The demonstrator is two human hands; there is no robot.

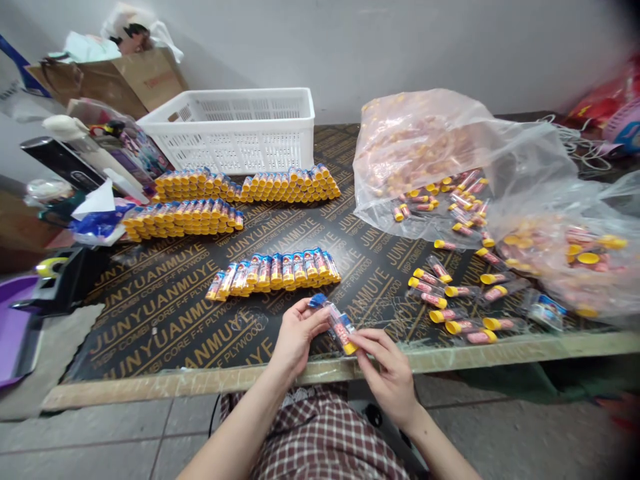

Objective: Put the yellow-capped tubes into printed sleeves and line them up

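Observation:
A small clear tube (340, 331) with pink contents, a yellow cap and a partly visible blue label is held between both hands above the front of the table. My left hand (296, 337) pinches its upper, blue end. The fingers of my right hand (387, 373) close on the yellow-capped end. Just beyond my left hand lies a row of labelled tubes (280, 270), yellow caps facing me. To the right are loose unlabelled tubes (440, 300) with pink contents, scattered on the board. A blue-and-white stack of labels (547, 311) sits near the right front edge.
Stacked labelled tubes (183, 219) stand at the back left, before a white plastic basket (235, 143). Clear bags (425, 127) of tubes spread over the right. A purple dustpan (17, 327), bottles and a cardboard box (110, 83) crowd the left. The table's front edge (200, 381) is taped.

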